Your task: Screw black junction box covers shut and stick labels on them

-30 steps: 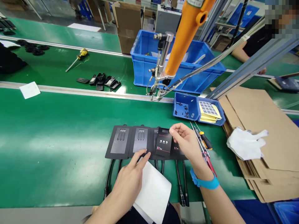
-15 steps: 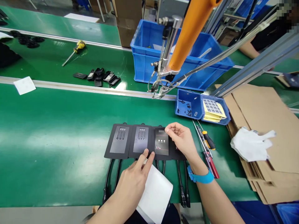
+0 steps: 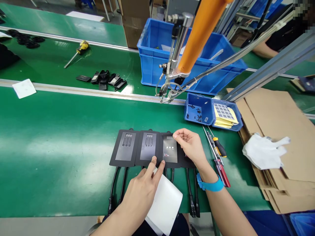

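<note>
Four flat black control boxes with cables lie in a row, the left two, a first box (image 3: 112, 160) and a second box (image 3: 138, 160), showing slider graphics. On the third box sits a dark label (image 3: 170, 153) with three white dots. My right hand (image 3: 190, 144) pinches this label's upper right corner and partly covers the fourth box (image 3: 183, 162). My left hand (image 3: 144, 183) stretches two fingers to the label's lower left area. Its other fingers are curled at a white paper sheet (image 3: 167, 203), which hangs past the table edge; the exact grip is hidden.
Right of the boxes lie several screwdrivers (image 3: 222, 172), small blue bins (image 3: 199, 109) with screws and stickers, a white glove (image 3: 264, 152) and stacked cardboard (image 3: 283, 114). An orange tool arm (image 3: 197, 42) hangs before a large blue crate (image 3: 157, 62). A co-worker's arm (image 3: 265, 49) shows behind.
The label's lower part now lies flatter against the third box, its print clearer. My left finger has slid slightly right along its lower edge. The right hand keeps its pinch, shifted slightly left.
</note>
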Tool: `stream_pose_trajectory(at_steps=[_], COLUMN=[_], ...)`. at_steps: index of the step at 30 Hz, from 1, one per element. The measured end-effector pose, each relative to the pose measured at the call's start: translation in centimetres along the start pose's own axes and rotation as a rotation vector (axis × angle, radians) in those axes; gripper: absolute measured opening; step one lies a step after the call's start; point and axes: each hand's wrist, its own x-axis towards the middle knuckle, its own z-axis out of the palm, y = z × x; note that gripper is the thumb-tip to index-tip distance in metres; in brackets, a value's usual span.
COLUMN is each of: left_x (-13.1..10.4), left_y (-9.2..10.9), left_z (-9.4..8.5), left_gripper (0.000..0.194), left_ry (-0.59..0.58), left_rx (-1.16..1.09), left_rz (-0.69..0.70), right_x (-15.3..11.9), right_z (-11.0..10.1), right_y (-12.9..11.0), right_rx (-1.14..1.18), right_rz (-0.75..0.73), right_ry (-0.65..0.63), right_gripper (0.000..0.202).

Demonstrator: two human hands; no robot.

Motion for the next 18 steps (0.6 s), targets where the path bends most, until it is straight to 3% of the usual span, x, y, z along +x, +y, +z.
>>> stream_pose_trajectory(at_steps=[6,9,13,15,18], left_x=[0.1,0.1,-0.3,-0.6,-1.2], left_y=[0.1,-0.1,-1.0,-1.8,-2.8], left_z=[0.2,0.3,-1.0,-2.2,-3.6], left_gripper=[0.087,0.087,0.074,0.061,0.046], left_ry=[-0.015,-0.039,-0.057,0.031,0.306], left_rx=[-0.010,-0.045,-0.354,-0.596,-0.840], left_rz=[-0.006,-0.028,-0.098,-0.161,-0.291], right_x=[-0.2,-0.3,-1.2,-2.4,-5.0], right_z=[0.3,0.3,0.0,-0.3,-0.4], right_y=[0.7,1.1,0.1,-1.3,-4.0], right_rx=[-0.168,-0.385,-0.640,-0.559,-0.302], right_rz=[-0.051,-0.187,-0.320,-0.279,-0.168], right_ry=[0.033,0.058,0.120,0.003,-0.446], right_gripper=[0.018,0.013,0.033,0.036,0.021])
